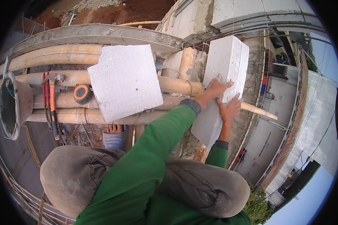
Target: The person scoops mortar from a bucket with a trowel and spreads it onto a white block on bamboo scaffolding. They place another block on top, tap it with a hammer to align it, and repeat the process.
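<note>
a: start at the left edge. what sits there?
b: a grey, mortar-smeared bucket (15,107), tipped so that its mouth shows, at the left edge of a platform of tan bamboo poles (69,55).
a: and just beside it?
b: a tool with two long red handles (47,93), then a claw hammer with an orange and black handle (53,101), side by side across the poles, their lower ends at the near edge. next comes a round black and orange tape measure (82,94), near the slab.
a: which slab?
b: a flat white slab with a rough face and a notched far-left corner (127,80). it lies mid-platform and reaches the near edge.
a: further right?
b: a short, thick bamboo stub (187,64) by the far edge, then a long white rectangular block (221,56) at the platform's right end, beside a rough grey wall top (249,75). i cannot tell what bears its weight.
a: and the hands?
b: both on that block. the left hand (217,87), fingers parted, lies across its upper long edge; the right hand (229,109), just below, has its fingers spread on the side. how firmly they press, i cannot tell.
</note>
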Demonstrator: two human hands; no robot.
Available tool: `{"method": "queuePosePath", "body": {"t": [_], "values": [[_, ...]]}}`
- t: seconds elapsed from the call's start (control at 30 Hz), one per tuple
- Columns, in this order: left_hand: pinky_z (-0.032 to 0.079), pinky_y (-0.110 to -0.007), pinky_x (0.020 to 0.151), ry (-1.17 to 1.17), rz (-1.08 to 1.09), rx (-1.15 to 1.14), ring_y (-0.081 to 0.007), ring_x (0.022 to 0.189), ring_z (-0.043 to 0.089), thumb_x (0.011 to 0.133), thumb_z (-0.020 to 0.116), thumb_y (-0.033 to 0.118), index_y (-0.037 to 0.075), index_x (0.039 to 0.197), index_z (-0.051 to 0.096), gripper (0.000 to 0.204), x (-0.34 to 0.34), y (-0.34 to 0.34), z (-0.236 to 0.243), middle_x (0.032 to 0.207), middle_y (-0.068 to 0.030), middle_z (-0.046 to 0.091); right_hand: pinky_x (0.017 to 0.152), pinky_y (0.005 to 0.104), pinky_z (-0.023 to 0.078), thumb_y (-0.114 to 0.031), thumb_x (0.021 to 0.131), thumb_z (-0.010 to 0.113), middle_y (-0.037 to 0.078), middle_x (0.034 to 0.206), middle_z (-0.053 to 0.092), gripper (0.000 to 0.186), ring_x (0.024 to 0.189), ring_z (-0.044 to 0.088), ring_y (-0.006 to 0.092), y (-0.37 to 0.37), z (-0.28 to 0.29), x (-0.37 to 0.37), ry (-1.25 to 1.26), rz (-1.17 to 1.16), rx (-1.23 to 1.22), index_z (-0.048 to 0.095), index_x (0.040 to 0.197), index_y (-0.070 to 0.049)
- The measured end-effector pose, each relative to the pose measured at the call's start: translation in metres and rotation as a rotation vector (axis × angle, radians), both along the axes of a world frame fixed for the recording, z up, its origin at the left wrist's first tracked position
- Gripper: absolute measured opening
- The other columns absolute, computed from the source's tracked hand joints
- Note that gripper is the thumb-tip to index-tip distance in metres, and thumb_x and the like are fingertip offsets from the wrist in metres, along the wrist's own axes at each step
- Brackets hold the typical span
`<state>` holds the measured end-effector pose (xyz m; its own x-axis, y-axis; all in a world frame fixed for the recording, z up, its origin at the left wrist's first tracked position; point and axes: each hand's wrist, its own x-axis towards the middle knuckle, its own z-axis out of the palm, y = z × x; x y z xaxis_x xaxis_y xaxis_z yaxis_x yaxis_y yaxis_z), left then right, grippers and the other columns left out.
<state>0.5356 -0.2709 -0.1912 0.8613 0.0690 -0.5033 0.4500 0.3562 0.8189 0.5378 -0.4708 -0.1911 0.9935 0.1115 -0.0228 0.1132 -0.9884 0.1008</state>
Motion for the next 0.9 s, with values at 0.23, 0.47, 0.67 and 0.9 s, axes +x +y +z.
{"method": "queuePosePath", "body": {"t": [0.23,0.47,0.67,0.9], "values": [[0.053,-0.044,0.108,0.064,0.167,0.127,-0.0402,0.132,0.066,0.095,0.075,0.054,-0.014,0.154,0.048,0.094,0.0,0.007,-0.007,0.143,-0.0305,0.065,0.124,0.0728,0.02,-0.066,0.068,0.09,0.037,0.172,0.019,0.142,0.158,0.022,0.0558,0.026,0.02,-0.012,0.033,-0.042,0.119,0.015,0.174,-0.008],[0.053,-0.046,0.112,0.105,0.033,0.391,-0.0447,0.14,0.06,0.079,0.088,0.063,-0.021,0.152,0.041,0.121,-0.011,-0.056,0.018,0.145,-0.0384,0.06,0.124,0.0726,0.02,-0.053,0.081,0.084,0.037,0.171,0.02,0.124,0.157,0.022,0.0565,0.025,0.012,-0.012,-0.024,-0.011,0.13,0.016,0.173,-0.005],[0.055,-0.046,0.111,0.221,0.07,0.538,-0.043,0.136,0.063,0.072,0.091,0.068,-0.02,0.152,0.042,0.128,0.005,-0.068,0.024,0.142,-0.0368,0.063,0.124,0.0728,0.019,-0.05,0.085,0.082,0.036,0.172,0.02,0.119,0.157,0.022,0.0568,0.026,0.008,-0.011,-0.047,-0.014,0.148,0.015,0.173,-0.005],[0.059,-0.044,0.104,0.284,0.013,0.587,-0.038,0.123,0.073,0.068,0.093,0.071,-0.021,0.151,0.043,0.133,0.01,-0.064,0.018,0.13,-0.0302,0.073,0.127,0.0715,0.014,-0.059,0.077,0.086,0.035,0.175,0.013,0.132,0.162,0.015,0.0546,0.027,0.015,-0.011,0.048,-0.066,0.223,0.013,0.175,-0.008]]}}
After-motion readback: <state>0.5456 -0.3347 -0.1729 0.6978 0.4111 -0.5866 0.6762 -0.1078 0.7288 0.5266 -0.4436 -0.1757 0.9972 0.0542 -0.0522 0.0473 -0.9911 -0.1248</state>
